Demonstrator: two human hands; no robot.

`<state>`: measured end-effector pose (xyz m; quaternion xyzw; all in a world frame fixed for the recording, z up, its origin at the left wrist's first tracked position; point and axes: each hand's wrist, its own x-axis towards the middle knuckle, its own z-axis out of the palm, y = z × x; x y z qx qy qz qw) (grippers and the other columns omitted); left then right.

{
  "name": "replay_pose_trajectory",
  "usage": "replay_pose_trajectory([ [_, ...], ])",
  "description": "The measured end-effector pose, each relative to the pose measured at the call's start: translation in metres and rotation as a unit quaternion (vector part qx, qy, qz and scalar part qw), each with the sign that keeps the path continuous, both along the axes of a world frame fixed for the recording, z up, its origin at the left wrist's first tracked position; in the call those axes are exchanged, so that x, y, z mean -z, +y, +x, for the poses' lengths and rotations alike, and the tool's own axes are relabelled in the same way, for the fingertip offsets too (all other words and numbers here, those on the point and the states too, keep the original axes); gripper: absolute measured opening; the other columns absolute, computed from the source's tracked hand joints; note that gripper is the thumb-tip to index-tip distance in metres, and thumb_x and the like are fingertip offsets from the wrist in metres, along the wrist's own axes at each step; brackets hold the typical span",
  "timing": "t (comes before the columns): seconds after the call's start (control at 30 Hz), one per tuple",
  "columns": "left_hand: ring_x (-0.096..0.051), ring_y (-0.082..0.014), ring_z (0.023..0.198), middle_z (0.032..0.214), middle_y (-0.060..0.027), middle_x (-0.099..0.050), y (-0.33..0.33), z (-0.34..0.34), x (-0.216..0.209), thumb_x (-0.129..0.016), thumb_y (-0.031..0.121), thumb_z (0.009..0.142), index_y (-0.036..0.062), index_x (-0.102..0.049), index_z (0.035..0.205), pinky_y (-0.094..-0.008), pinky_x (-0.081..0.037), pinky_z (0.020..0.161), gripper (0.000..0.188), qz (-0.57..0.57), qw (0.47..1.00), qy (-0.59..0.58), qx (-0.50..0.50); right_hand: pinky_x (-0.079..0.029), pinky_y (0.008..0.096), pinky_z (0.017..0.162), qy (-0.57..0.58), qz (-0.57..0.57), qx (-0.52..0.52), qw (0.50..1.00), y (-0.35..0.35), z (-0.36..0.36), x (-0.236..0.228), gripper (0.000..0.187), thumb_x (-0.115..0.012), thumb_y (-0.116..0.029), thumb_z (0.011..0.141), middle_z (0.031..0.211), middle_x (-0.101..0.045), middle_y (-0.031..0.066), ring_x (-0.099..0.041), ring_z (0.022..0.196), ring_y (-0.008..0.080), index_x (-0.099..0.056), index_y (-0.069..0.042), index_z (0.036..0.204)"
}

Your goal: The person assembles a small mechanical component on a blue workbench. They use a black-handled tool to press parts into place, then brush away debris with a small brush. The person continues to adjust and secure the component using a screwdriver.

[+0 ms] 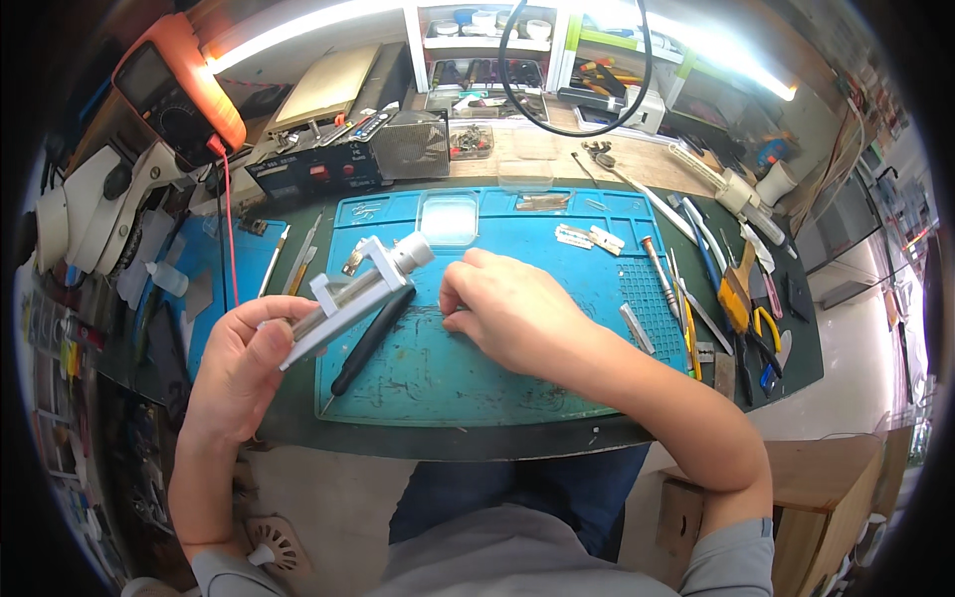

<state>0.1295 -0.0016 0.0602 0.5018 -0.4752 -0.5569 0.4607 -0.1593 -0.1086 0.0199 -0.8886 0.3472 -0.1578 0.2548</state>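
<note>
A grey metal clamp (350, 317) with a round knob at its far end is held tilted above the mat in my left hand (239, 368). My thumb and fingers grip its near end. Over the middle of the blue work mat (477, 383), my right hand (515, 304) is closed, its thumb and fingertips together. What they hold, if anything, cannot be made out. A slim black-handled tool (370, 341) lies on the mat between my hands, under the clamp's far end. A clear shallow box (448, 218) sits at the mat's far side.
Razor blades (589, 239) lie at the mat's far right. Yellow-handled pliers (764, 333), tweezers and a brush (737, 289) crowd the right side. An orange multimeter (179, 90) stands at the far left, near a microscope (99, 214). A black cable (505, 75) loops overhead.
</note>
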Motion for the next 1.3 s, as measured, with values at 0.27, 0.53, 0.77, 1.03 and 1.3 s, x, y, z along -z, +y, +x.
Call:
replay_pose_trajectory([
  [0.27,-0.065,-0.0182,0.114,0.123,-0.0111,-0.071,-0.01,-0.05,0.013,-0.089,0.018,0.086,-0.0004,-0.075,0.116,-0.032,-0.052,0.097,0.037,-0.092,0.987,-0.103,0.082,-0.059,0.0318,0.066,-0.203,-0.242,0.065,0.947,0.009,-0.082,-0.012,0.022,-0.084,0.001,0.086,0.096,-0.078,0.0115,-0.075,0.078,0.02,-0.074,-0.003,0.105],
  [0.53,-0.065,-0.0299,0.116,0.127,-0.0121,-0.067,-0.031,-0.095,0.037,-0.095,0.015,0.075,0.0066,-0.075,0.113,-0.0403,-0.055,0.098,0.043,-0.341,0.866,-0.299,0.21,-0.066,0.0341,0.074,-0.123,-0.466,-0.078,0.873,0.015,-0.123,-0.012,0.024,-0.076,0.001,0.076,0.105,-0.074,0.0146,-0.075,0.089,0.0271,-0.075,0.004,0.099],
  [0.77,-0.063,-0.0336,0.118,0.13,-0.0136,-0.064,-0.045,-0.089,0.045,-0.093,0.015,0.076,0.0059,-0.07,0.124,-0.0434,-0.053,0.1,0.054,-0.341,0.854,-0.309,0.243,-0.062,0.0322,0.068,-0.159,-0.352,-0.056,0.921,0.02,-0.114,-0.012,0.018,-0.077,0.001,0.079,0.098,-0.075,0.0117,-0.074,0.085,0.0243,-0.076,0.0,0.098],
  [1.03,-0.063,-0.0361,0.116,0.129,-0.0148,-0.065,-0.041,-0.104,0.036,-0.091,0.019,0.079,0.0042,-0.062,0.138,-0.0454,-0.052,0.098,0.068,-0.348,0.857,-0.328,0.19,-0.052,0.0324,0.064,-0.167,0.105,0.09,0.976,0.027,-0.081,-0.021,0.014,-0.081,-0.005,0.09,0.091,-0.075,0.0076,-0.068,0.077,0.0225,-0.076,-0.006,0.103],
  [1.3,-0.072,-0.025,0.096,0.103,-0.0104,-0.075,-0.053,-0.12,0.034,-0.087,0.006,0.084,0.0018,-0.071,0.121,-0.0333,-0.057,0.082,0.04,-0.292,0.909,-0.258,0.146,-0.051,0.0327,0.063,-0.128,0.119,0.102,0.979,0.026,-0.072,-0.027,0.015,-0.083,-0.007,0.089,0.09,-0.072,0.0058,-0.064,0.071,0.0194,-0.074,-0.007,0.101],
])
